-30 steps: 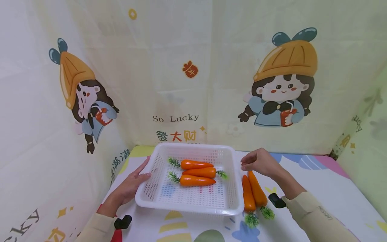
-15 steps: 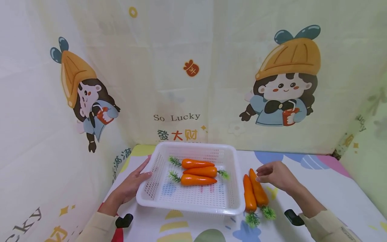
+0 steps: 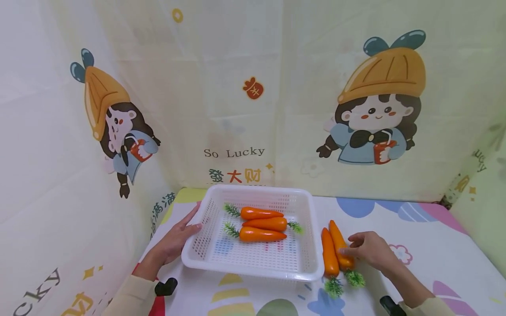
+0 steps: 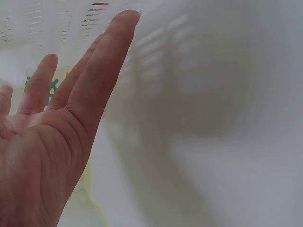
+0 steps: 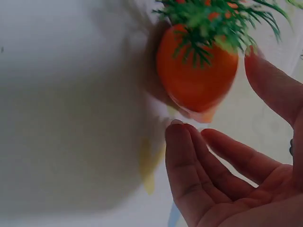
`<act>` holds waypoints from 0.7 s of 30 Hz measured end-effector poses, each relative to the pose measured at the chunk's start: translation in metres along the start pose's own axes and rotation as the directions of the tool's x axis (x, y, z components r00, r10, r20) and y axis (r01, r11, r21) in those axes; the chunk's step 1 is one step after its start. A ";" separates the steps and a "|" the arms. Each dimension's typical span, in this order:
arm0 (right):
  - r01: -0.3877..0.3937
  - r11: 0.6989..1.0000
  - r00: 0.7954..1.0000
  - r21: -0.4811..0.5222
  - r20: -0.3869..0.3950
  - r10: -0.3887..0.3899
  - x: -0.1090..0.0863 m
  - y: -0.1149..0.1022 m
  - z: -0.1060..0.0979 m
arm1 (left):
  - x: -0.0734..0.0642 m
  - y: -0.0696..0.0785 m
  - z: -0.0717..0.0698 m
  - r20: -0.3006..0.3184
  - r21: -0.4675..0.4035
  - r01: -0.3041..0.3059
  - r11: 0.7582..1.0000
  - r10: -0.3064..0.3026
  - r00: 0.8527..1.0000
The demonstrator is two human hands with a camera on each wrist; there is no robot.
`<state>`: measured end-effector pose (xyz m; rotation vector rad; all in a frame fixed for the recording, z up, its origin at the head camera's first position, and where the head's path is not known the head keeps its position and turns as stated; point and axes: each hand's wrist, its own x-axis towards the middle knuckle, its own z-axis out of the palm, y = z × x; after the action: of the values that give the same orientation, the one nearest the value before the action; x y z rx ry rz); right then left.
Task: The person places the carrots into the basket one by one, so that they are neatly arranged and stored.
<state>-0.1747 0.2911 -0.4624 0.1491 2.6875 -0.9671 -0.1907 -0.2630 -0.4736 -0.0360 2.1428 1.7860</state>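
Observation:
My left hand (image 3: 175, 245) rests against the left side of a white plastic basket (image 3: 253, 273). Its thumb lies at the rim; in the left wrist view the fingers (image 4: 102, 66) are straight, reaching to the basket wall. My right hand (image 3: 373, 250) is at the nearer part of the right-hand carrot (image 3: 339, 241), thumb over it. The right wrist view has thumb and fingers spread on either side of a carrot (image 5: 196, 75) with green leaves, not clearly gripping it. Another carrot (image 3: 329, 254) lies beside it, along the basket. Inside the basket are three carrots (image 3: 262, 235).
A patterned cloth covers the table (image 3: 419, 259). Behind it hangs a printed curtain (image 3: 292, 109), with more curtain at the left and right sides. The basket stands near the back curtain.
My right hand has moved from beside the basket's right rim, right and toward me, down to the outer carrot. My left hand stays at the basket, and the carrots lie as before.

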 end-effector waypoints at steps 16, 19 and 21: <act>-0.151 0.971 0.988 0.186 0.065 0.141 0.007 0.000 0.011 | 0.002 -0.001 0.001 0.004 -0.016 0.000 1.000 0.000 1.000; -0.148 0.968 0.988 0.203 0.071 0.136 0.007 0.000 0.009 | 0.002 0.000 0.000 0.010 -0.026 -0.006 1.000 0.006 1.000; -0.135 0.966 0.990 0.219 0.071 0.122 0.006 -0.001 0.007 | 0.001 0.000 -0.001 0.013 -0.028 -0.006 1.000 0.006 1.000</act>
<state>-0.1794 0.2857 -0.4690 0.3325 2.4762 -1.2108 -0.1923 -0.2634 -0.4735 -0.0246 2.1112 1.8149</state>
